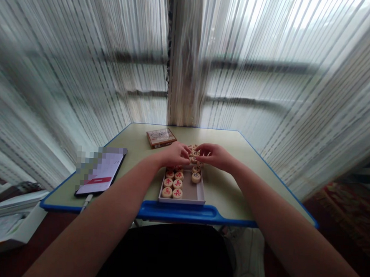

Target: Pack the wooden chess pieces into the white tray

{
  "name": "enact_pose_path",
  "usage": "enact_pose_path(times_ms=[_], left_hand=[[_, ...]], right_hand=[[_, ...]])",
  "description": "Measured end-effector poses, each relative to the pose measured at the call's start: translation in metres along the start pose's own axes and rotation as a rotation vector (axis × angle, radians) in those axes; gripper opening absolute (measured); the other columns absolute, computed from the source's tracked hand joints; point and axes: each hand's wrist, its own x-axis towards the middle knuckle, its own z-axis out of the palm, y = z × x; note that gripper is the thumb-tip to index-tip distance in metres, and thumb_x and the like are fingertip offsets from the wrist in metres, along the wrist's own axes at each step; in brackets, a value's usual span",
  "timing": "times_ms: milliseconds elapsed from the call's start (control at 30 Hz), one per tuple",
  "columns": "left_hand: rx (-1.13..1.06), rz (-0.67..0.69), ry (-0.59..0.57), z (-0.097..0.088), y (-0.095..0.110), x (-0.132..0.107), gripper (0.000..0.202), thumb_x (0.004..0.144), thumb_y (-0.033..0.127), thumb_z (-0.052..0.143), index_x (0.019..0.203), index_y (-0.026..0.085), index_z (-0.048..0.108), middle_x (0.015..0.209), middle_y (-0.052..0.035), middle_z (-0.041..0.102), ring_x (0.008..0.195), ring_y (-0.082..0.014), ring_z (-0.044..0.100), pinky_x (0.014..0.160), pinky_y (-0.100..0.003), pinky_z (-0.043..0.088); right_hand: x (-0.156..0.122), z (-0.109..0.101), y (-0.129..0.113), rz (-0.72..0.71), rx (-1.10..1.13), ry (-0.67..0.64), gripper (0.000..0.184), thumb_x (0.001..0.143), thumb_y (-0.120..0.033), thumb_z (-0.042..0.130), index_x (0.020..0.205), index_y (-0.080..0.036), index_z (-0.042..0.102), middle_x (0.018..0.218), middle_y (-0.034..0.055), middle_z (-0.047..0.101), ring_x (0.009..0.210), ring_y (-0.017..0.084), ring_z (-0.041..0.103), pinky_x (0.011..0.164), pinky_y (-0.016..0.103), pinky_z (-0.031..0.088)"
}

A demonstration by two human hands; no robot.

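A shallow white box (202, 194) lies near the table's front edge. Along its left side, round wooden Chinese chess pieces (177, 183) with red characters sit in two columns; on the right are dark-lettered pieces (196, 178). My left hand (178, 153) reaches over the box's far left part, its thumb and fingers curled close together; what they hold, if anything, is hidden. Opposite it, my right hand (214, 155) bends its thumb and fingers at a Chinese chess piece (194, 160) between the hands. More pieces lie just beyond, partly covered by the fingers.
A brown printed box lid (160, 138) lies at the back left. On the left side rests a tablet (103, 175) with a white cable (87, 202). The pale table (232, 191) has a blue rim and a blue front trough (179, 212). Curtains (254, 76) hang behind.
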Motion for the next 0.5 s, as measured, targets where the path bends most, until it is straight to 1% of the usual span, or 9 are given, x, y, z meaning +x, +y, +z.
enact_pose_path(times_ms=[167, 267, 367, 500], left_hand=[[0.05, 0.016, -0.049, -0.003, 0.008, -0.001, 0.02, 0.074, 0.027, 0.057, 0.07, 0.016, 0.073, 0.107, -0.0067, 0.063, 0.099, -0.0205, 0.055, 0.094, -0.033, 0.036], [0.074, -0.013, -0.062, -0.005, 0.011, -0.002, 0.019, 0.073, 0.032, 0.059, 0.075, 0.019, 0.073, 0.113, -0.0064, 0.06, 0.108, -0.0234, 0.048, 0.098, -0.037, 0.031], [0.083, -0.063, -0.069, -0.007, 0.012, -0.004, 0.022, 0.071, 0.038, 0.061, 0.081, 0.022, 0.072, 0.124, -0.0051, 0.053, 0.117, -0.0258, 0.039, 0.102, -0.041, 0.026], [0.088, -0.078, -0.099, -0.008, 0.011, -0.006, 0.024, 0.071, 0.04, 0.061, 0.085, 0.024, 0.072, 0.128, -0.0045, 0.049, 0.12, -0.0254, 0.036, 0.103, -0.041, 0.025]], right_hand=[[0.0, 0.0, -0.001, 0.003, -0.024, 0.003, 0.032, 0.066, -0.03, 0.062, 0.092, -0.012, 0.064, 0.066, 0.001, 0.058, 0.057, 0.009, 0.047, 0.053, 0.023, 0.038], [0.0, 0.0, 0.0, 0.004, -0.04, 0.004, 0.031, 0.066, -0.031, 0.062, 0.091, -0.011, 0.064, 0.065, 0.001, 0.057, 0.057, 0.009, 0.046, 0.053, 0.023, 0.037], [0.0, 0.001, 0.001, 0.006, -0.031, 0.001, 0.032, 0.067, -0.034, 0.062, 0.089, -0.011, 0.064, 0.063, 0.0006, 0.055, 0.057, 0.01, 0.046, 0.052, 0.023, 0.036], [-0.001, 0.001, 0.001, 0.014, -0.02, 0.009, 0.032, 0.068, -0.036, 0.061, 0.088, -0.011, 0.064, 0.06, -0.0006, 0.053, 0.055, 0.009, 0.044, 0.051, 0.023, 0.035]])
